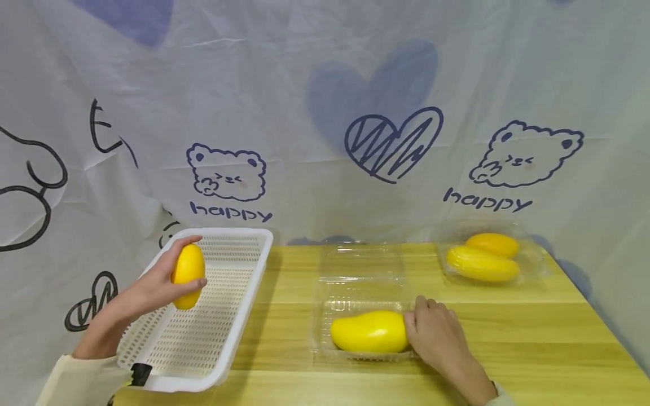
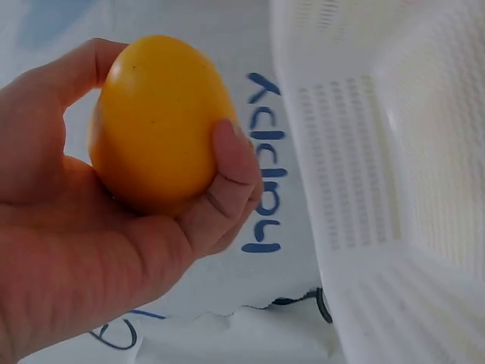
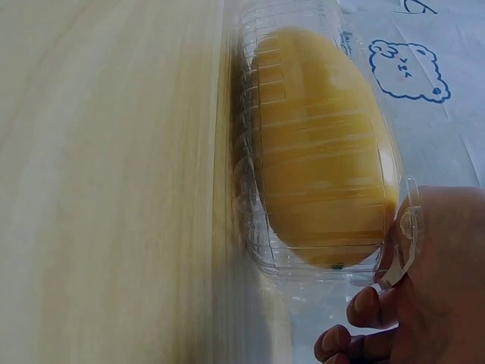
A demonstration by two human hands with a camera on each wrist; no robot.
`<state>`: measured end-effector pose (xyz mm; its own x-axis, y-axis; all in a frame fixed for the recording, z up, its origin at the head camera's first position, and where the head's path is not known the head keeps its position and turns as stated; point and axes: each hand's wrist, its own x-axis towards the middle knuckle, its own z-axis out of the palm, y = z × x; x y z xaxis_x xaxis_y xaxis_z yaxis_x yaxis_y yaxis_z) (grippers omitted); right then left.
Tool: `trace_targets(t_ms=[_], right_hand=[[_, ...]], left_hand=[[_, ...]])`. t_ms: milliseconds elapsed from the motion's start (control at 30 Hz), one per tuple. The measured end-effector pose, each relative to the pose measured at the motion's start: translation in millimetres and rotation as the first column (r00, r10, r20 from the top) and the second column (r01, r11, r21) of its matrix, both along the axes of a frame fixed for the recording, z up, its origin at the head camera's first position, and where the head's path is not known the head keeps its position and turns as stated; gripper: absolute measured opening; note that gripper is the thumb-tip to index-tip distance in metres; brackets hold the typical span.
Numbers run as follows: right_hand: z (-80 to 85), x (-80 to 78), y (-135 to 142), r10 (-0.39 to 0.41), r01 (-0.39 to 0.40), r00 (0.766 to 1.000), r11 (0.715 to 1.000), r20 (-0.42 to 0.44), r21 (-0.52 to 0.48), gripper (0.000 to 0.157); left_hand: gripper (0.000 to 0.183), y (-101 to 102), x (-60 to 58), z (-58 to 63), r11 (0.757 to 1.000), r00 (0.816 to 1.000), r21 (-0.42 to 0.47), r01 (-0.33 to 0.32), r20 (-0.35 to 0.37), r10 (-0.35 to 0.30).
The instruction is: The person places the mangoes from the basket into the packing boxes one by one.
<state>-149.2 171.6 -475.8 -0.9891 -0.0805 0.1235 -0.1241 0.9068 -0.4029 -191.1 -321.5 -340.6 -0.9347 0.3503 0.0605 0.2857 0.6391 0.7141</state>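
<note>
My left hand (image 1: 159, 282) grips a yellow mango (image 1: 189, 273) above the white perforated basket (image 1: 223, 316). In the left wrist view, the fingers and thumb curl round the mango (image 2: 159, 121), and the basket's side (image 2: 348, 167) stands apart on the right. A clear plastic clamshell box (image 1: 361, 262) lies on the table with its lid folded back. Inside its tray rests another mango (image 1: 368, 332), lying sideways. My right hand (image 1: 438, 332) pinches the tray's right end. The right wrist view shows the box rim (image 3: 409, 227) between thumb and fingers, the thumb partly hidden.
Farther back on the right, a second clear box (image 1: 533, 262) contains two mangoes (image 1: 482, 264). The wooden table (image 1: 538, 338) ends at a slanting right edge. Behind everything hangs a pale cloth (image 1: 304, 192) with bear and heart drawings.
</note>
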Motion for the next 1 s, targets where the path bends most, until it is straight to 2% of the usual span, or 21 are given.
trace_targets(t_ms=[200, 467, 667, 833, 1000], right_hand=[[-0.6, -0.3, 1.8, 0.002, -0.002, 1.000, 1.000, 0.000, 0.004, 0.025], [-1.3, -1.5, 4.4, 0.007, -0.007, 0.999, 1.000, -0.034, 0.006, 0.027], [-1.9, -2.0, 3.6, 0.009, -0.009, 1.000, 1.000, -0.026, 0.008, 0.027], [-0.6, -1.2, 3.1, 0.006, -0.006, 1.000, 1.000, -0.024, 0.009, 0.027], [0.7, -1.0, 1.3, 0.003, -0.002, 1.000, 1.000, -0.018, 0.007, 0.027]], left_hand=[[0.083, 12.1, -0.8, 1.1, 0.996, 0.998, 0.073, -0.052, 0.023, 0.050], [0.092, 28.9, 4.2, 4.7, 0.993, 0.998, 0.113, -0.035, -0.049, 0.041], [0.091, 34.0, 7.0, 2.5, 0.980, 0.993, 0.171, -0.098, -0.054, 0.109], [0.081, 42.6, 8.1, 0.0, 0.953, 0.987, 0.271, -0.137, -0.046, 0.155], [0.067, 55.0, 7.5, -3.4, 0.906, 0.980, 0.390, -0.167, -0.034, 0.196]])
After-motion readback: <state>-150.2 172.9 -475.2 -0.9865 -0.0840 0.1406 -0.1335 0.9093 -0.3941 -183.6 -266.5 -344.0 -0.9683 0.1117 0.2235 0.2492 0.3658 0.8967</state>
